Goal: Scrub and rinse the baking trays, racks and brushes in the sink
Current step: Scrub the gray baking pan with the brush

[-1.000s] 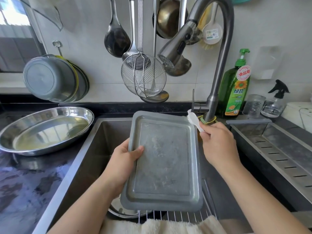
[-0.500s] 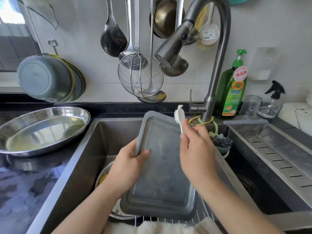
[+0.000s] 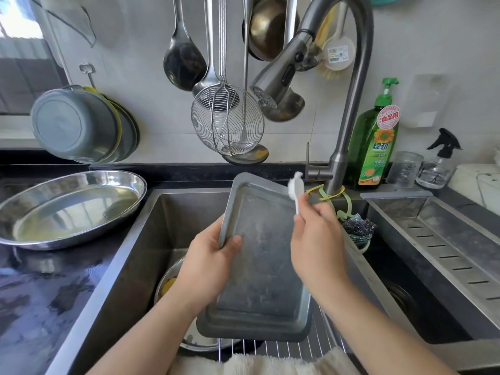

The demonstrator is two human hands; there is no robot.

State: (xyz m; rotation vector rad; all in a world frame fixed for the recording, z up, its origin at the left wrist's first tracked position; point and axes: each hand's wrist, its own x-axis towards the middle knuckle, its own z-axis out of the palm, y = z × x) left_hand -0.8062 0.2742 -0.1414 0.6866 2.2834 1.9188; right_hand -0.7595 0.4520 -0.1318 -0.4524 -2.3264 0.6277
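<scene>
Tilting over the sink [image 3: 140, 239], the tray [image 3: 259, 266] is now steeper than a second ago, its left rim pinched by the left hand [image 3: 208, 263]. Right hand [image 3: 316, 244] grips a white brush [image 3: 295, 188], brought back above the tray's top edge: scrubbing likely continues. Racks underneath are mostly hidden.

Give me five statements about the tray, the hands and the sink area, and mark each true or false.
1. The left hand grips the baking tray by its left edge. True.
2. The right hand holds a green sponge. False: it pinches a small white brush.
3. Water is running from the tap. False: no stream shows.
4. The green soap bottle stands behind the sink, right of the tap's base. True.
5. The tray lies flat on the counter. False: it is held tilted over the sink.
</scene>
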